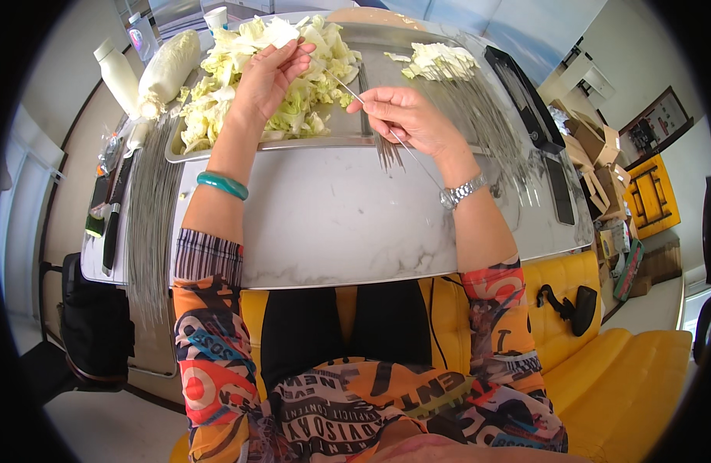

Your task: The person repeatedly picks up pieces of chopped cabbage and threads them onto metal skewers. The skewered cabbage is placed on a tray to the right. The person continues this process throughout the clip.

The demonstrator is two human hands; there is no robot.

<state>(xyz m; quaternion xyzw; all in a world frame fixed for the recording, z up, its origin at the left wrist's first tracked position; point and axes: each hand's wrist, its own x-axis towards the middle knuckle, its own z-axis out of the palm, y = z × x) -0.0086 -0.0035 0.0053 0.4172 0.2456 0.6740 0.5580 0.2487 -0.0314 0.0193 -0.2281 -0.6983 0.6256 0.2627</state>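
My right hand (399,116) pinches a thin metal skewer (345,85) that slants from upper left down toward my wristwatch. Near the skewer's upper end, my left hand (277,72) holds a pale piece of cabbage leaf (281,33) at the fingertips. Beneath and around the left hand, torn napa cabbage leaves (211,116) are heaped on a metal tray (257,146). To the right, cabbage pieces (442,61) lie at the ends of many thin skewers (488,116). Another bundle of skewers (388,153) sticks out over the tray's front edge below my right hand.
At left are a whole napa cabbage (170,66), a white bottle (115,75), a long bundle of skewers (153,214) and a black-handled knife (111,234). At right lie a black narrow box (523,101) and a smartphone (559,191). A paper cup (216,19) stands behind the tray.
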